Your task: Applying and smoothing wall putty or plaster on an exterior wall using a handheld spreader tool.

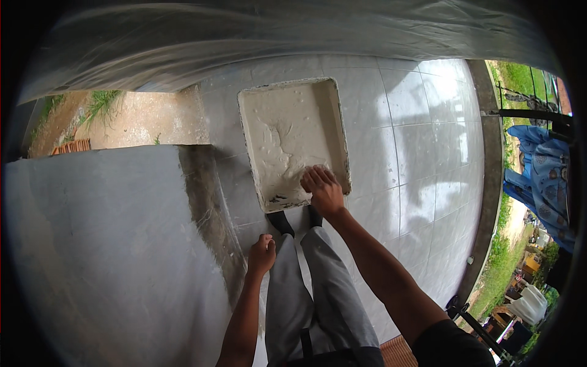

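On the tiled floor, just beyond my feet, sits a shallow rectangular tub [243, 125] with a smeared rim. Thick off-white paste [275, 134] covers much of its bottom, with lumps and ridges on its surface. My right hand [324, 188] reaches over the tub's near right part, fingers curled down toward the paste. Whatever those fingers may grip is hidden under the hand. My left hand [263, 253] is closed in a loose fist in front of my left leg, apart from the tub. I make out nothing in it.
Grey floor tiles [367, 147] surround the tub. To the left stands a grey plastered surface [116, 226] with a rough, darker edge. A dark plastic sheet [293, 30] hangs across the far side. Blue patterned cloth [547, 165] hangs outside at right, past a dark sill [489, 165].
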A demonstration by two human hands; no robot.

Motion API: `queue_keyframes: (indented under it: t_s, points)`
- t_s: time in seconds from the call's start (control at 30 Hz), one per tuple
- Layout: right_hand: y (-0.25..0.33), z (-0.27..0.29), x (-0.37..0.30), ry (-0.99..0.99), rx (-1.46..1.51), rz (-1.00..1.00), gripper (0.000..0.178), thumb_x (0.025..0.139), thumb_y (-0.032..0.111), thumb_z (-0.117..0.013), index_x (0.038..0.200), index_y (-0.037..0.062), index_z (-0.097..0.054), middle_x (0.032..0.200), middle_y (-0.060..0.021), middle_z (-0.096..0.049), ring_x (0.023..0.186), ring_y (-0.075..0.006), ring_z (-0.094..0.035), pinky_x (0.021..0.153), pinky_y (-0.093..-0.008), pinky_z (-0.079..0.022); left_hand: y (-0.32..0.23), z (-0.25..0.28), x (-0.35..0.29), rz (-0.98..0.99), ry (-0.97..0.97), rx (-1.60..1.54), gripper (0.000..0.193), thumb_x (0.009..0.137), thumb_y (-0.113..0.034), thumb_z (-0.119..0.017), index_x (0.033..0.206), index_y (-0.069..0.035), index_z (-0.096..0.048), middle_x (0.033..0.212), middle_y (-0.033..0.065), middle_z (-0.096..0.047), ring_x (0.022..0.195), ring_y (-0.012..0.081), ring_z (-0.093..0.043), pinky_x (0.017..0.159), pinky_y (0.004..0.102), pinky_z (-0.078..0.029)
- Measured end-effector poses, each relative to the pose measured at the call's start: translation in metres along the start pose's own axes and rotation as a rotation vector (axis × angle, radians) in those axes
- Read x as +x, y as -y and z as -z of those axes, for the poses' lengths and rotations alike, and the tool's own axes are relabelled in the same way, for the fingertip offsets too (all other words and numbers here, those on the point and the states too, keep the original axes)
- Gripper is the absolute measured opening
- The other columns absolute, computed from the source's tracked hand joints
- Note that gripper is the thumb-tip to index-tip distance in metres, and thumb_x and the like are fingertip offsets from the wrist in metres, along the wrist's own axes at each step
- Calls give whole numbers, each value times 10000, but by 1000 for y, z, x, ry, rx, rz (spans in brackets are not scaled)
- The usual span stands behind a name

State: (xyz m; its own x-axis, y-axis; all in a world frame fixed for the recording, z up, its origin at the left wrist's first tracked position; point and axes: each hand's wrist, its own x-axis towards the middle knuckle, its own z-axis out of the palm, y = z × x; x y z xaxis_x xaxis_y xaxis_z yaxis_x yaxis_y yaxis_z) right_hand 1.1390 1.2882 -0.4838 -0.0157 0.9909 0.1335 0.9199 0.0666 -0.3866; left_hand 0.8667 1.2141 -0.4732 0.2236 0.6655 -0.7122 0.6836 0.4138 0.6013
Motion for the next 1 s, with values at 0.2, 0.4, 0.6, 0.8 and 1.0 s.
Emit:
queue_keyframes:
  t_s: [0.2,0.4,0.6,0.8,1.0]
  points:
    - [12,10,0,100,197,-7,251,885,68,-646,1129,19,-682,1203,-141,-702,1164,-323,-655,1038,-444,-491,-5,-1,-5,26,0,-4,323,988,-225,-511,1192,14,-591,1107,231,-715,1049,377,-695,915,434,-534]
    - [5,11,2,60,155,25,249,871,50,-652,1116,36,-693,1186,-144,-709,1155,-340,-656,1033,-441,-495,2,-6,-9,16,-8,-24,333,989,-229,-508,1203,13,-589,1115,231,-713,1049,381,-693,919,436,-530]
    - [16,23,4,136,398,-160,311,895,-6,-613,1178,71,-716,1195,-162,-709,1151,-280,-680,953,-371,-543,7,-7,-15,40,-29,-23,318,988,-242,-529,1181,0,-601,1098,206,-721,1045,354,-700,911,422,-529]
    - [8,51,4,-181,1324,-987,314,931,-24,-604,1233,-5,-689,1155,-87,-736,1017,-156,-682,948,-300,-513,-5,-9,-20,29,-54,-54,331,983,-228,-521,1187,20,-603,1107,239,-711,1054,384,-691,922,438,-522]
    - [-6,84,-5,-173,1607,-1060,431,933,-44,-591,1362,-32,-559,1252,-115,-664,1124,-238,-659,1014,-387,-518,-28,-8,-29,7,-93,-80,332,982,-229,-526,1182,24,-603,1094,243,-712,1048,385,-694,918,434,-526]
